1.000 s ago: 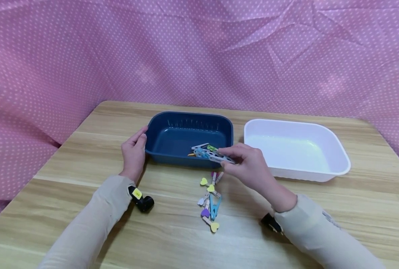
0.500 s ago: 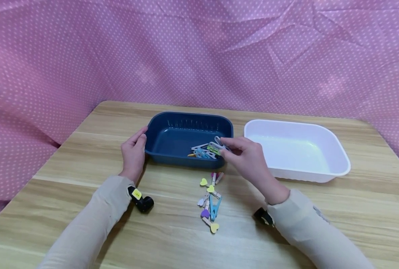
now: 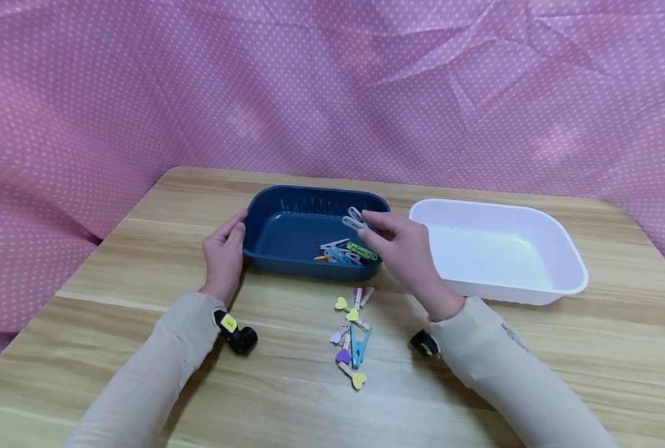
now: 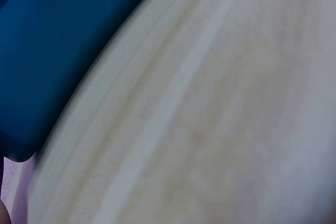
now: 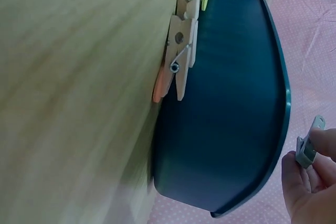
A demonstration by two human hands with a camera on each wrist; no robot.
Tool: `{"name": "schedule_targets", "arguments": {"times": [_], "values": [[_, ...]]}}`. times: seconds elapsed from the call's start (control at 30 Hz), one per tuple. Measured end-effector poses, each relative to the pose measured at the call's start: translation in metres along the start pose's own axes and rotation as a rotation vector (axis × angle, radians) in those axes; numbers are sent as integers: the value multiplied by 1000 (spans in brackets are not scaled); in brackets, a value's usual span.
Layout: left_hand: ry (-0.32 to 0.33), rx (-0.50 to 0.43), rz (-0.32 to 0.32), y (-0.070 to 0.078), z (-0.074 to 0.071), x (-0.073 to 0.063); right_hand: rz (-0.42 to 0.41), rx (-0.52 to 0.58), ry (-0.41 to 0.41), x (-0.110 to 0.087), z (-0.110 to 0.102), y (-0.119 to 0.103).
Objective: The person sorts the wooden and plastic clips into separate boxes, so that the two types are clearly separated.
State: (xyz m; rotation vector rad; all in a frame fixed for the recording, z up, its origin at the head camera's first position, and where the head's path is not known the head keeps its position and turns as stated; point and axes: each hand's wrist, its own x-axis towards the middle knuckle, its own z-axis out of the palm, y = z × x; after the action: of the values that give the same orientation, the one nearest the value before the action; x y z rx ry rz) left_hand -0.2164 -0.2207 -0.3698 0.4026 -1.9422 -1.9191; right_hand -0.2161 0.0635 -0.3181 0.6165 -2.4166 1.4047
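My right hand pinches a grey clothespin between thumb and fingers over the right side of a dark blue basin. In the right wrist view the same clothespin shows beyond the basin's rim. Inside the basin's near right corner lie several plastic clothespins, among them a green one and a light blue one. My left hand rests against the basin's left end, its fingers fairly straight along the outer wall. The left wrist view holds mostly tabletop and the basin's side.
A white basin stands to the right of the blue one. In front of the blue basin, a loose line of small wooden heart clothespins lies on the wooden table with one larger blue clothespin. A pink dotted cloth hangs behind.
My right hand has moved up and left with the grey clothespin, from the basin's near right corner to over its inside. More of the green clothespin now shows. My left hand stays put.
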Motion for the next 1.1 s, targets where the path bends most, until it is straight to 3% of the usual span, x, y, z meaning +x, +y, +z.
{"name": "schedule_targets", "arguments": {"times": [0.33,0.7,1.1], "values": [[5,5,28,-1,2,0,46,4,7,2,1,4],[3,-27,3,-2,0,-1,51,73,7,-2,-4,8],[8,4,38,-4,0,-2,103,69,-105,-13,-16,7]]}}
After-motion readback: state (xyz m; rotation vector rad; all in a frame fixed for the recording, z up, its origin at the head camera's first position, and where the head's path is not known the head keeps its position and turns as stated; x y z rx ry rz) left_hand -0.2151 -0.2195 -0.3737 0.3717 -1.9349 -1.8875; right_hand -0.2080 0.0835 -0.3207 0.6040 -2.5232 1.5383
